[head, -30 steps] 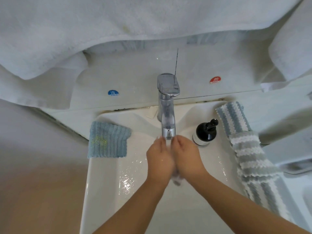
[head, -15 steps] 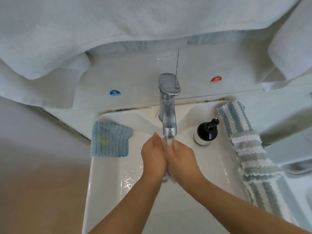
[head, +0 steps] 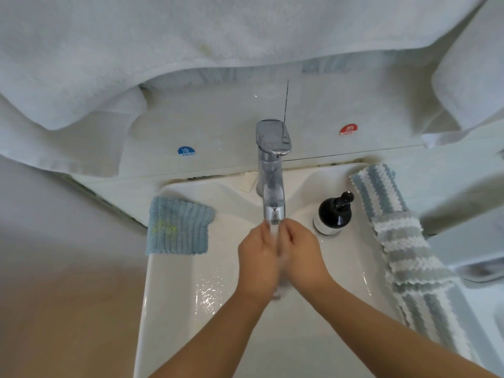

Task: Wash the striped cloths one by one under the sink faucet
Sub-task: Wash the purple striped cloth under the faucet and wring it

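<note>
Two hands, left hand [head: 257, 257] and right hand [head: 302, 255], pressed side by side right under the faucet [head: 272, 170], fingers pointing up at the spout, water [head: 274, 233] running down between them. Just below the palms, a small pale bit [head: 276, 296] peeking out, maybe a cloth squeezed inside; cannot tell for sure. To do this step well: rub slowly, palm on palm, stay right under the stream, and hold low over the sink [head: 169, 296] so no water splashes out. Now for counting. One faucet, just above the fingertips. One black soap bottle [head: 332, 214], close by on the right of the grip. One plain blue cloth [head: 177, 227] with a yellow spot, off to the left. Further right of the grip, on the rim, one blue-and-white striped cloth [head: 377, 190] and one grey-and-white striped cloth [head: 402, 249] lying over it; more blue stripes lower down, maybe a third, hard to tell. Waiting to be picked up one at a time.
</note>
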`<state>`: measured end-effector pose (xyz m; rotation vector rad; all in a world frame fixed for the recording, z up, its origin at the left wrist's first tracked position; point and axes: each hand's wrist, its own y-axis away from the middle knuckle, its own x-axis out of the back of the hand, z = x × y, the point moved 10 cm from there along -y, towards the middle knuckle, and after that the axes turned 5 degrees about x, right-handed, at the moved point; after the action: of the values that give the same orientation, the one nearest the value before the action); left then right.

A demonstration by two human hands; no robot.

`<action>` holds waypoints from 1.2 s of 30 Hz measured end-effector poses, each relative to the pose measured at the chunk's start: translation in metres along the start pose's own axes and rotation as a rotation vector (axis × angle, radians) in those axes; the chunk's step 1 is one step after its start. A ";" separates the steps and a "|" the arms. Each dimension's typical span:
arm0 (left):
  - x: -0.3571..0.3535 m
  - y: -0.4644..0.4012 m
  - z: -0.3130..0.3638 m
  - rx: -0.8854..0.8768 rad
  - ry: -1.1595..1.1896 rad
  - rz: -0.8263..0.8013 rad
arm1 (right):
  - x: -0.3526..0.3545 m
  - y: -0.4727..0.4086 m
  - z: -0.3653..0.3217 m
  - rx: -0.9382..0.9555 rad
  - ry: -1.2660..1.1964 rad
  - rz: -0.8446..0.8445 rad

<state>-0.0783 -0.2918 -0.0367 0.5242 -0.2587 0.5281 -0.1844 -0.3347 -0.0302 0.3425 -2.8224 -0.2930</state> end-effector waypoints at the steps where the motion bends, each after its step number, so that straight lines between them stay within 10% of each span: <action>1: 0.005 -0.003 -0.003 0.018 0.048 0.008 | -0.005 0.007 0.001 0.003 -0.052 -0.041; 12: 0.004 -0.010 -0.008 -0.005 -0.019 -0.313 | 0.022 0.006 0.055 -0.183 0.366 -0.132; 22: 0.002 -0.004 0.011 -0.035 0.090 -0.586 | -0.011 0.003 0.014 -0.009 -0.072 -0.450; 36: 0.032 -0.028 -0.043 0.130 0.016 -0.407 | 0.006 -0.007 0.029 -0.195 -0.414 -0.079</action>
<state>-0.0319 -0.2757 -0.0725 0.6790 -0.0976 0.1530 -0.1969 -0.3382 -0.0575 0.3890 -3.1468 -0.7276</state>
